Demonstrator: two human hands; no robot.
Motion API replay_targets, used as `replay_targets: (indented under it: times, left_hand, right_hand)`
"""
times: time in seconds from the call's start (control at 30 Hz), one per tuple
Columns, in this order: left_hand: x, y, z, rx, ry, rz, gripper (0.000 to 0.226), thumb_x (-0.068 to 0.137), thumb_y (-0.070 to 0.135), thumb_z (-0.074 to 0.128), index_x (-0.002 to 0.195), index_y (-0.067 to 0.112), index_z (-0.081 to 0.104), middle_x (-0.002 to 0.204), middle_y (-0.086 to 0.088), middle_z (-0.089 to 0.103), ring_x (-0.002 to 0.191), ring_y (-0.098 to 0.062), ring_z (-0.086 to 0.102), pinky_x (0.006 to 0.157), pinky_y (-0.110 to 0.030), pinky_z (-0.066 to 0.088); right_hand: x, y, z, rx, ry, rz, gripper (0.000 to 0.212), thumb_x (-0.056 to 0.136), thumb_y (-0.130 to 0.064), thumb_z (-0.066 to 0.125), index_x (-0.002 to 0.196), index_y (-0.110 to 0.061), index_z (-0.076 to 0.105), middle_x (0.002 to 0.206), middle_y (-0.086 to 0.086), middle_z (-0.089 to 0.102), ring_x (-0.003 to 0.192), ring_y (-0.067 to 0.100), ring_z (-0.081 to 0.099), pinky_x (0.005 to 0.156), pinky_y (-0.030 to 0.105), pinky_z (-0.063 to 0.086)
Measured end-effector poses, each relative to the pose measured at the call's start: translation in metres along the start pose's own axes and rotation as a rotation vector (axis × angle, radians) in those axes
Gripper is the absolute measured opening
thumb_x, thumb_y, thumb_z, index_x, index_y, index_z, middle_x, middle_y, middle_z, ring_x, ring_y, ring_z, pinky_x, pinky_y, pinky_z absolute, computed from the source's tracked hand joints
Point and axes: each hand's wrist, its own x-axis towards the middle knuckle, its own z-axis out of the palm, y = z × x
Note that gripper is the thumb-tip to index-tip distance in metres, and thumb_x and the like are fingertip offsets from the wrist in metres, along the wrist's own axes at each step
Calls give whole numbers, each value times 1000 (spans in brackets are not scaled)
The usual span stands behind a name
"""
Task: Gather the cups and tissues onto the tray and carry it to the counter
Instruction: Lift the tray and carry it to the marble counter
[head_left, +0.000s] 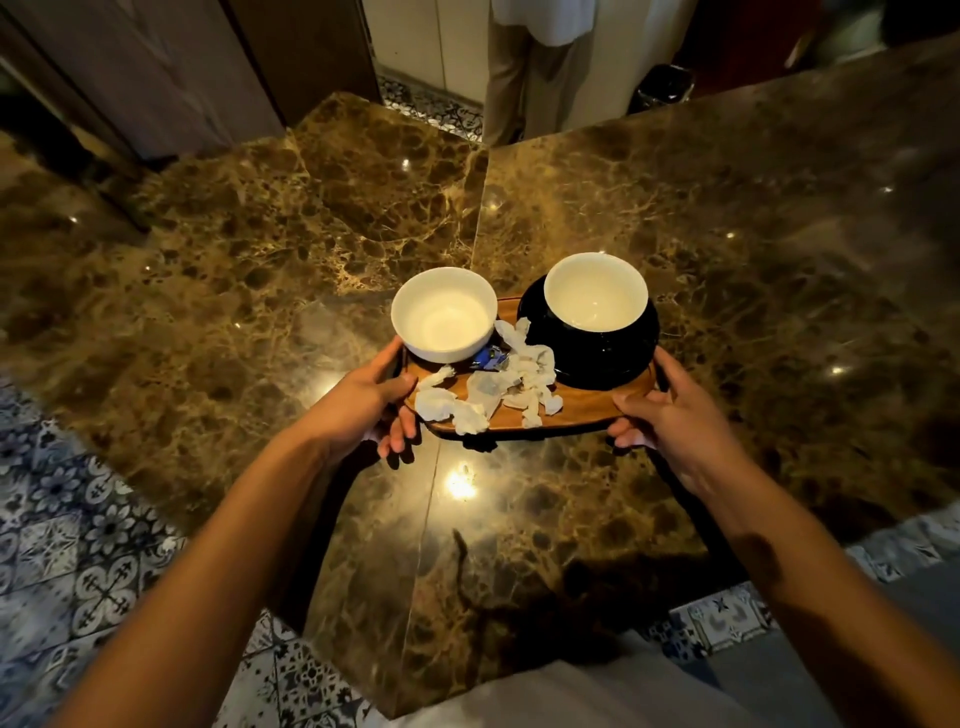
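The tray (587, 408), a wooden oblong, is held just above the brown marble counter (753, 249); its shadow shows on the stone beneath its near edge. On the tray's left end sits a white cup (444, 314), overhanging the rim. On the right end a second white cup (596, 291) stands on a black saucer (602, 358). Crumpled tissues (498, 389) lie between them, with a blue wrapper (490, 358) just beside the left cup. The left hand (363, 402) grips the tray's left end, thumb on top, fingers curled underneath. The right hand (670, 415) grips the right end likewise. Patterned floor tiles (78, 519) surround the counter.
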Motion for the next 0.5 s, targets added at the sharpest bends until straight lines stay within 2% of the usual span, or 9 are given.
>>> replay_targets:
  times: [0.13,0.27,0.37,0.5]
  left_hand:
    - [1,3,-5,51,14,-2,68,109,10,45,164,37,15,61,-18,62,39,-21,55,33,-25,40]
    - [0,8,-12,100,25,-20,71,108,4,46,164,34,15,61,-16,65,41,-20,57,35,-26,43]
    - [-2,12,-16,124,21,-31,73,108,4,47,164,34,13,63,-16,67,43,-21,61,39,-27,49]
    - [-8,16,-14,215,16,5,73,108,4,47,164,34,12,67,-17,68,46,-21,64,42,-29,53]
  right_hand:
    - [-3,-1,2,-80,7,-21,80,96,-1,62,159,-33,24,94,21,72,54,19,65,46,29,57]
    - [-5,3,3,-248,25,-80,75,98,-9,63,157,-36,27,75,18,69,45,18,55,38,27,43]
    - [-7,6,5,-341,49,-124,68,96,-13,65,152,-37,36,65,14,65,38,16,47,35,23,33]
    - [-9,5,6,-371,52,-131,64,96,-14,67,149,-37,40,59,10,63,35,15,42,34,21,29]
